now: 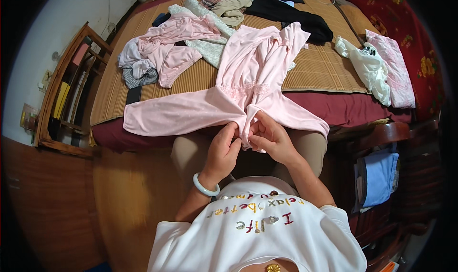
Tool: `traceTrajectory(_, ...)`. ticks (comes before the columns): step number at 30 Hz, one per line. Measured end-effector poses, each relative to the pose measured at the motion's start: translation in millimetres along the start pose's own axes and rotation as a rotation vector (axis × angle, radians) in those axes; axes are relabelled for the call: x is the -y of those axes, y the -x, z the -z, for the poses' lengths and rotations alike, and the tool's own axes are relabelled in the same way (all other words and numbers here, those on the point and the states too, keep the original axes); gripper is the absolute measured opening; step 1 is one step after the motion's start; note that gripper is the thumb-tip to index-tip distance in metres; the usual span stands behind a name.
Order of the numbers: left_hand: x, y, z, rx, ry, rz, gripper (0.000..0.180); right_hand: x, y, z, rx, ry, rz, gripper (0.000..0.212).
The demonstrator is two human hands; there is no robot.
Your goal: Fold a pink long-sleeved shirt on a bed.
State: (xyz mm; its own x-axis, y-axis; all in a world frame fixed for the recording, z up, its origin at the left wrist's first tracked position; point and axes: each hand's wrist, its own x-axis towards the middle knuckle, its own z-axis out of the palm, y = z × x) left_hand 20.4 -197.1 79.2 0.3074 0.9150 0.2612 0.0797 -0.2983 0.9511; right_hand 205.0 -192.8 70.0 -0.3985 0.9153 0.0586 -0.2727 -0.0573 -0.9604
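Observation:
A pale pink long-sleeved top with a lace band lies spread over the bed's near edge, one sleeve out to each side. Its near end is bunched between my hands above my lap. The fingers of my left hand, with a pale bangle at the wrist, pinch the left side of this gathered cloth. Just beside it, my right hand is closed on the same cloth from the right. The fingertips partly hide the folds that they grip.
A woven mat covers the bed. Crumpled pink clothes lie at the far left, dark clothes behind. A white bag and a pink folded cloth are at right. A wooden chair stands near right.

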Motion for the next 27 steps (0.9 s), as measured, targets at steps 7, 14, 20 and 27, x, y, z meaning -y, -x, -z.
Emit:
traceTrajectory(7,3,1,-8,-0.050,-0.050,-0.037,0.012,-10,2,1,-0.021,-0.010,0.021,0.063)
traceTrajectory(14,12,9,-6,-0.139,-0.231,0.011,0.010,-22,2,-10,-0.118,-0.056,0.019,0.040)
traceTrajectory(20,9,18,-3,-0.165,-0.356,-0.112,0.012,-45,4,21,-0.689,-0.757,-0.038,0.028)
traceTrajectory(27,-14,25,9,-0.192,-0.298,-0.224,0.009,-25,16,60,-0.906,-0.866,0.124,0.027)
